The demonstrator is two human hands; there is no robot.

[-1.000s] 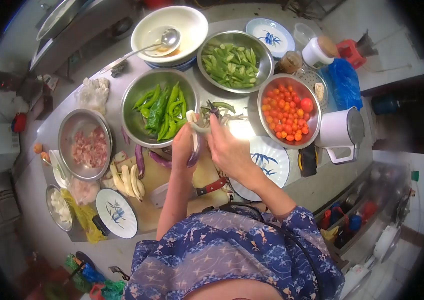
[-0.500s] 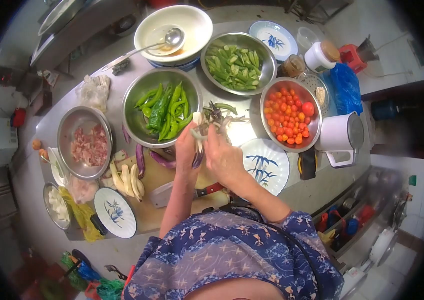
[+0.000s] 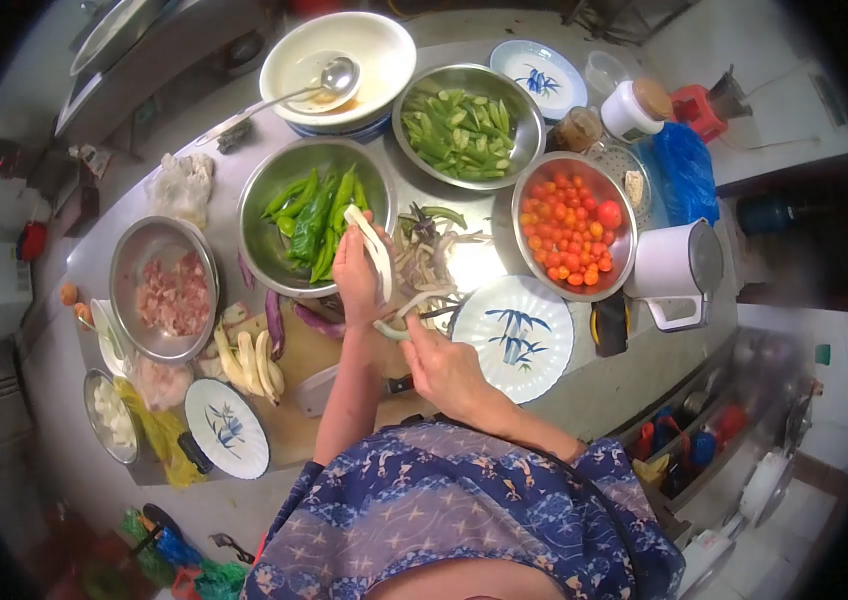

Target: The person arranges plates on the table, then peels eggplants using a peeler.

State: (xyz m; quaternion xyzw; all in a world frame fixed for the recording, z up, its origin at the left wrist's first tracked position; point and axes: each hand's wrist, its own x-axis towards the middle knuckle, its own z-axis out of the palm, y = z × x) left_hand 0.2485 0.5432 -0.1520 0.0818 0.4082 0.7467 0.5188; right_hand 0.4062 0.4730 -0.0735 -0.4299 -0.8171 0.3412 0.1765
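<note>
My left hand (image 3: pixel 354 275) is closed around a long, pale peeled eggplant (image 3: pixel 376 250), held upright beside the bowl of green peppers (image 3: pixel 329 220). Lower and to the right, my right hand (image 3: pixel 439 365) grips a pale, slim tool (image 3: pixel 412 308) that looks like a peeler; its blade is not clear. A heap of eggplant peelings (image 3: pixel 424 260) lies just beyond both hands. Purple eggplants (image 3: pixel 319 320) rest left of my left wrist, and several peeled eggplants (image 3: pixel 252 365) lie farther left. My left forearm partly covers a cleaver (image 3: pixel 319 392) on the cutting board (image 3: pixel 289 430).
Metal bowls hold cut okra (image 3: pixel 459 135), cherry tomatoes (image 3: pixel 572 235) and chopped meat (image 3: pixel 174 290). A blue-patterned plate (image 3: pixel 534 350) sits right of my right hand; another plate (image 3: pixel 227 430) stands front left. A white pitcher (image 3: pixel 679 275) is at the right edge.
My hands have come apart: the left has lifted the peeled eggplant slightly up and left, and the right has drawn down toward me with the pale tool.
</note>
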